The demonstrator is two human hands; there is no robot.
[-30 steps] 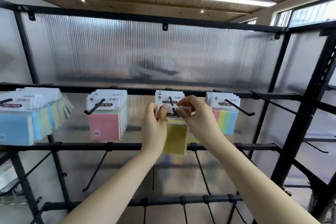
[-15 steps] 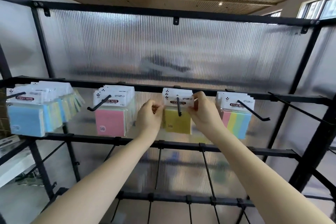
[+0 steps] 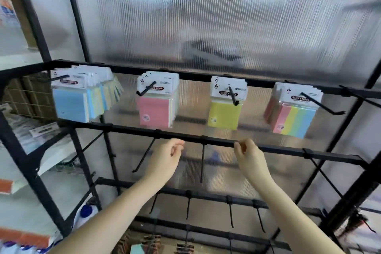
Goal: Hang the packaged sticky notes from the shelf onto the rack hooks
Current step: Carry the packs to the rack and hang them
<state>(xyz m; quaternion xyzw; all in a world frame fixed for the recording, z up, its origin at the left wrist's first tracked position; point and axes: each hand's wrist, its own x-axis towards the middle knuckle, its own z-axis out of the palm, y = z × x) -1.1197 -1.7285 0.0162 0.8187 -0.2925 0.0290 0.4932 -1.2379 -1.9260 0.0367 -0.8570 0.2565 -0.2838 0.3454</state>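
Open air lay between the hanging yellow sticky-note pack (image 3: 224, 113) and the multicoloured sticky-note pack (image 3: 292, 117). A black horizontal rack bar (image 3: 268, 147) crossed below them, with bare black hooks (image 3: 202, 163) jutting beneath.

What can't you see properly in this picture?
Head view only:
- Small print on the yellow pack: too small.
- How many packs hang behind the pink pack: front one hides them.
- Shape behind the ribbed panel: blurred.
- Items at the bottom edge: cut off.
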